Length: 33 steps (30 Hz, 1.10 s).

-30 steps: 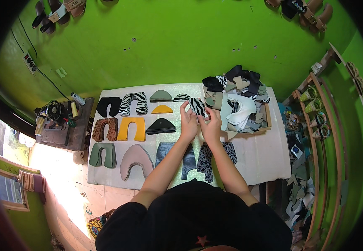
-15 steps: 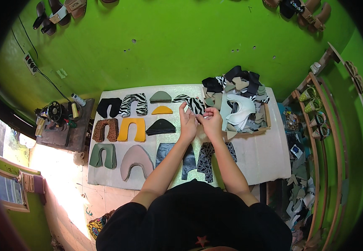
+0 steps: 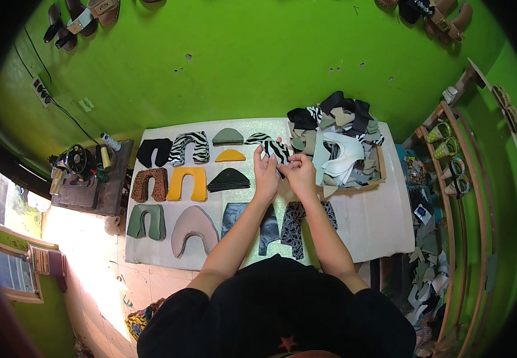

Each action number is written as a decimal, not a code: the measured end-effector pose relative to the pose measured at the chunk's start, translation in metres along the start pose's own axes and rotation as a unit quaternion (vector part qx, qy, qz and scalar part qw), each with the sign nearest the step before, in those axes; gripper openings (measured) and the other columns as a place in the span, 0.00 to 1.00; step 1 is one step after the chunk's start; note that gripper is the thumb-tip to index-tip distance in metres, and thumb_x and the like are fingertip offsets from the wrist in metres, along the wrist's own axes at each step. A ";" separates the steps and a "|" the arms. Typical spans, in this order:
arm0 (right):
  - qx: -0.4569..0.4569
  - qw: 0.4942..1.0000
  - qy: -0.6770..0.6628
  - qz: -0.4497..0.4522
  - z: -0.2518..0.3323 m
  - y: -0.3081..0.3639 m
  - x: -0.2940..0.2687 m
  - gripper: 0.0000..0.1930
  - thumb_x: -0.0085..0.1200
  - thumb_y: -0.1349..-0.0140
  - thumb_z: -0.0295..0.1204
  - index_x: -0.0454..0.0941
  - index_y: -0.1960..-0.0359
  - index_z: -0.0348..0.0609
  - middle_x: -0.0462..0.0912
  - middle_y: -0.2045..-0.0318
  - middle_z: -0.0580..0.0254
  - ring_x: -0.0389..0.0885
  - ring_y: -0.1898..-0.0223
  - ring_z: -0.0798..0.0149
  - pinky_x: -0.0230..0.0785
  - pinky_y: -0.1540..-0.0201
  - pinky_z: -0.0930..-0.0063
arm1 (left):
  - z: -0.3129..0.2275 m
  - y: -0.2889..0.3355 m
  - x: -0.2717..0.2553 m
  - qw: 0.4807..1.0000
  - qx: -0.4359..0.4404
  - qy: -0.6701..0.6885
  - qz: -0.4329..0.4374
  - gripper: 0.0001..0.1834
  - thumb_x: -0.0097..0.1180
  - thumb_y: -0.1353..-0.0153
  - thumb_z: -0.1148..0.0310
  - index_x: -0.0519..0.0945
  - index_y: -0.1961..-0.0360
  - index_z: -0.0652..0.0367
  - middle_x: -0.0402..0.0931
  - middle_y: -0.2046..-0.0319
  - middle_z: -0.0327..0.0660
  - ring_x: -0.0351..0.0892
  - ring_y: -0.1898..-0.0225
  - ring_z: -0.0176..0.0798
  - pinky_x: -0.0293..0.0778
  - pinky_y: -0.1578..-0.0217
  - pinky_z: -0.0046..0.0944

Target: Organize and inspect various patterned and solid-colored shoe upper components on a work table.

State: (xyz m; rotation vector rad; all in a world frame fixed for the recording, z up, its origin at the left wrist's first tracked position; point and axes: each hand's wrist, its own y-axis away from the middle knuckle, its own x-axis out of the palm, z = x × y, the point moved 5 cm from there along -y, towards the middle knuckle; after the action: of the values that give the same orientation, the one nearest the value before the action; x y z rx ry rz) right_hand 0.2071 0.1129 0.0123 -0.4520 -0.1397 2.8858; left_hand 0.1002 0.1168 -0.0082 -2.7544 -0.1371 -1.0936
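Note:
Zebra-print cut pieces [image 3: 277, 151] are held up above the table, gripped by both hands. My left hand [image 3: 265, 178] has its fingers closed round their left side. On the right edge, my right hand [image 3: 301, 175] pinches them between thumb and fingers. Just behind lies another zebra-print piece [image 3: 257, 138], partly covered by the held ones. To the left are half-moon stacks in grey-green [image 3: 228, 136], yellow [image 3: 230, 156] and black [image 3: 229, 179]. Under my forearms lie a shiny black piece [image 3: 268, 230] and a black-and-grey patterned piece [image 3: 293, 230].
Several U-shaped stacks, including a yellow one [image 3: 187, 184] and a pinkish-beige one [image 3: 194, 231], cover the table's left side. A box [image 3: 381, 164] heaped with scraps stands at right. Beyond the table are a sewing machine [image 3: 78, 160] and a wooden rack [image 3: 468, 209].
The held zebra-print pieces have tilted so more of their face shows between my hands. My fingers have shifted slightly on them; the table's stacks stay put.

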 end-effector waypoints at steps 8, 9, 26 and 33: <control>-0.076 0.996 0.045 -0.023 -0.004 0.000 0.001 0.18 0.64 0.60 0.29 0.71 0.69 0.37 0.76 0.78 0.61 0.74 0.80 0.70 0.66 0.76 0.77 | -0.005 -0.002 0.009 0.998 -0.017 0.055 0.025 0.15 0.33 0.36 0.76 0.58 0.48 0.64 0.66 0.49 0.47 0.70 0.51 0.39 0.68 0.51 0.36; -0.077 0.996 0.045 -0.023 -0.003 0.000 0.001 0.18 0.64 0.60 0.29 0.71 0.69 0.37 0.76 0.78 0.61 0.74 0.80 0.70 0.66 0.76 0.77 | -0.006 -0.002 0.010 0.998 -0.016 0.056 0.026 0.15 0.33 0.36 0.76 0.58 0.48 0.64 0.66 0.49 0.47 0.70 0.51 0.39 0.68 0.51 0.36; -0.105 0.990 0.047 0.081 -0.024 -0.111 -0.014 0.11 0.57 0.54 0.24 0.73 0.67 0.38 0.77 0.77 0.63 0.71 0.79 0.76 0.65 0.74 0.81 | 0.000 -0.034 -0.055 0.960 -0.143 -0.235 -0.046 0.09 0.51 0.42 0.68 0.74 0.68 0.64 0.77 0.70 0.42 0.78 0.69 0.33 0.71 0.72 0.26; 0.020 0.957 0.274 -0.097 -0.094 -0.217 -0.047 0.15 0.56 0.51 0.36 0.76 0.68 0.35 0.80 0.74 0.48 0.79 0.67 0.51 0.70 0.65 0.63 | -0.007 -0.038 -0.079 0.958 -0.130 -0.222 -0.125 0.11 0.52 0.43 0.72 0.70 0.61 0.66 0.77 0.69 0.46 0.79 0.69 0.35 0.71 0.73 0.25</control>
State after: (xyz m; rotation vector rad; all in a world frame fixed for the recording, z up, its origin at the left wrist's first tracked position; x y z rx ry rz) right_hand 0.3232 0.3183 -0.0356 -1.1334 -0.0310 2.4590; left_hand 0.0326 0.1515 -0.0528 -3.2521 -0.4380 -0.5474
